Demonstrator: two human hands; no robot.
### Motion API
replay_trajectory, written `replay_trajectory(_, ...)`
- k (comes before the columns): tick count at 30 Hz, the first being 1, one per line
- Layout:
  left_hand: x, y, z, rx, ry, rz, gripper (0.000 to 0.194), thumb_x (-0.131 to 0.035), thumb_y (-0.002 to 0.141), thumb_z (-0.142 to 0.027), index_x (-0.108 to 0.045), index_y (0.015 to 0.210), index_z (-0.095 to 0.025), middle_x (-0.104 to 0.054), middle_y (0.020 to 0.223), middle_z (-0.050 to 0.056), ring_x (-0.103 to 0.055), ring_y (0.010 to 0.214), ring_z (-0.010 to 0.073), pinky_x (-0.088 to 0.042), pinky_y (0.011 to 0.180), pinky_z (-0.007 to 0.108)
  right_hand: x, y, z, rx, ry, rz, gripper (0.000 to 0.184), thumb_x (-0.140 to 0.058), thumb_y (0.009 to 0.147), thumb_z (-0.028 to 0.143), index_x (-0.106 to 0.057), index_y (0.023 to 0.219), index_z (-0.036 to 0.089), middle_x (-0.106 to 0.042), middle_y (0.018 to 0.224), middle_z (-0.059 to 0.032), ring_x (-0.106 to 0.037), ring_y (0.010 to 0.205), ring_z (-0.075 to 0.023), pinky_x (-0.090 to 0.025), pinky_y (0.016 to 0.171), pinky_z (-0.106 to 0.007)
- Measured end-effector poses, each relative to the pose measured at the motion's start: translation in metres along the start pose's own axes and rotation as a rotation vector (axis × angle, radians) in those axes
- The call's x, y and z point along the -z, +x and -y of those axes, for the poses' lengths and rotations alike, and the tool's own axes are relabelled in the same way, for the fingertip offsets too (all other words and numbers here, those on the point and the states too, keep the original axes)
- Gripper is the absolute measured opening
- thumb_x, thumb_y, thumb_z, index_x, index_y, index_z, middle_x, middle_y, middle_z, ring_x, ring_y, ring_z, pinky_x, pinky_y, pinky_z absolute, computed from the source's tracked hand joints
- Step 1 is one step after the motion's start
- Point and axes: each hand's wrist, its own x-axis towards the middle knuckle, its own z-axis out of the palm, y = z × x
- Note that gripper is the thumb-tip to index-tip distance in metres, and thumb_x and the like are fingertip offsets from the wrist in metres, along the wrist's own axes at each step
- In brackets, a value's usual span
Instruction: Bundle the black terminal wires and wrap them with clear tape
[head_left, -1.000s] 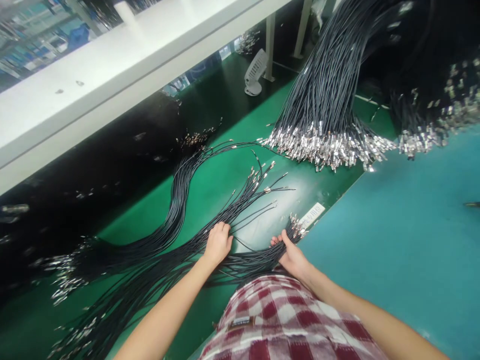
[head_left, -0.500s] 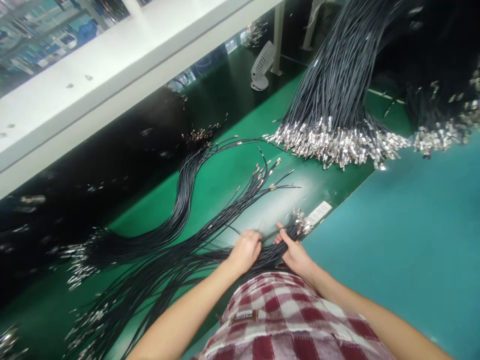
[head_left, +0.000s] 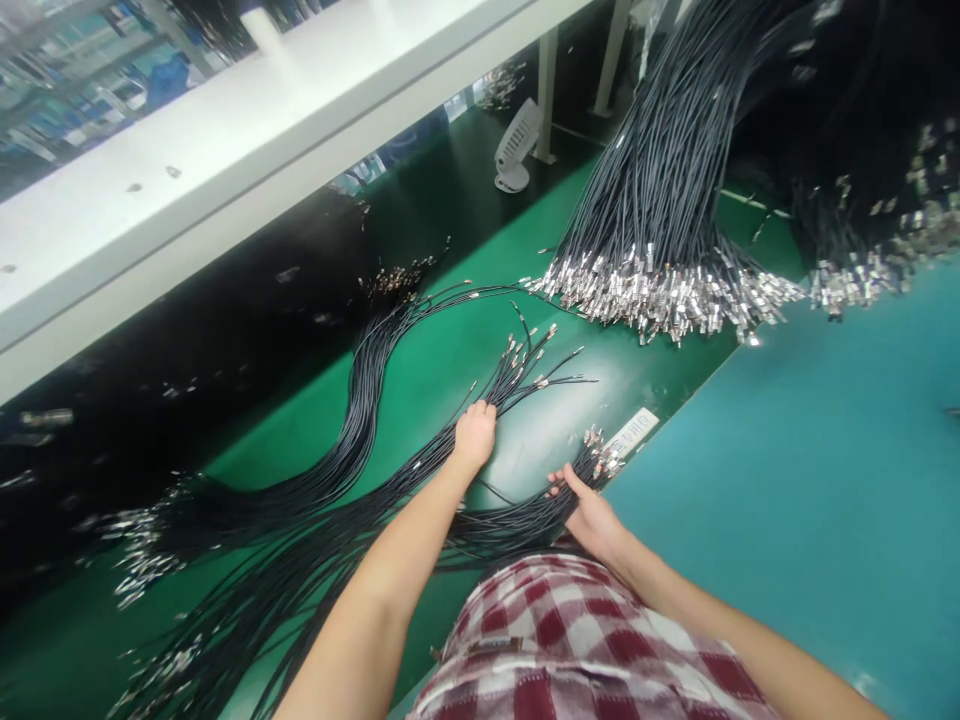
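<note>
Cables (head_left: 397, 482), black with metal tips, run over the worktop (head_left: 429, 370) from its left end toward the front edge. Left hand (head_left: 475, 435): fingers folded together over the middle bundle, a little short of its tips; fingertips hidden, can't tell if they pinch anything. Right hand (head_left: 590, 512): thumb up, fingers curled round the near bunch (head_left: 517, 520), fingertips slightly spread on its far side. That bunch's tips sit beside the label (head_left: 632, 430) at the front edge. For clean handling I'd say: grip close behind the tip, pull along the cable's length, not across its neighbours, or they'll likely snag. Right grip snug, not crushing; tips level. Counts: 2 hands; 3 cable groups close in (near bunch, middle bundle, curved bundle (head_left: 364, 390) behind); 1 big pile (head_left: 667, 170) toward the right end, 1 more dark pile (head_left: 847, 285) past it; 1 label, 1 fan (head_left: 517, 148) toward the back edge, 1 shelf (head_left: 225, 170), 2 posts (head_left: 548, 100) behind the fan. Single cables overlap too much to count; shadow under the shelf hides others.
</note>
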Motion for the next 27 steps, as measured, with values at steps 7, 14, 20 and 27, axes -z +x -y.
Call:
replay_trajectory(7,0.008,-0.03,-0.001,-0.01,-0.213,-0.164,0.008,-0.056,0.09,-0.019,-0.063,0.087,-0.018,-0.066,0.091,0.007,-0.06,0.092,0.0227,-0.047,0.084,0.036,0.0,0.001,0.003,-0.026,0.007,-0.013,0.03,-0.09,0.058,0.035,-0.07,0.07,0.017,-0.068,0.072,0.0002,-0.056,0.06,-0.0116,-0.052,0.062,-0.024)
replay_trajectory(14,0.017,-0.093,-0.027,-0.077,-0.501,-0.18,0.015,-0.053,0.092,-0.022,-0.065,0.083,-0.019,-0.066,0.084,0.005,-0.061,0.084,0.0188,-0.049,0.08,0.032,-0.01,-0.007,0.006,0.08,-0.104,0.123,0.036,-0.084,0.066,0.04,-0.074,0.096,0.022,-0.072,0.109,-0.0039,-0.063,0.103,-0.0188,-0.051,0.083,-0.026)
replay_trajectory(20,-0.011,-0.116,-0.064,-0.102,-0.57,-0.007,0.019,-0.053,0.091,-0.018,-0.066,0.078,-0.017,-0.065,0.079,0.006,-0.061,0.077,0.0177,-0.049,0.076,0.03,-0.013,-0.011,0.005,0.009,-0.026,0.152,0.035,-0.09,0.06,0.033,-0.071,0.087,0.023,-0.07,0.082,-0.0001,-0.066,0.089,-0.0197,-0.053,0.083,-0.032)
replay_trajectory(27,-0.005,-0.089,-0.036,-0.036,-0.542,0.077,0.012,-0.066,0.084,-0.027,-0.07,0.083,-0.016,-0.066,0.084,0.006,-0.061,0.081,0.0181,-0.047,0.076,0.028,-0.006,-0.015,0.003,0.007,0.019,0.196,0.029,-0.088,0.064,0.035,-0.065,0.074,0.019,-0.058,0.067,0.003,-0.061,0.075,-0.0165,-0.053,0.082,-0.032)
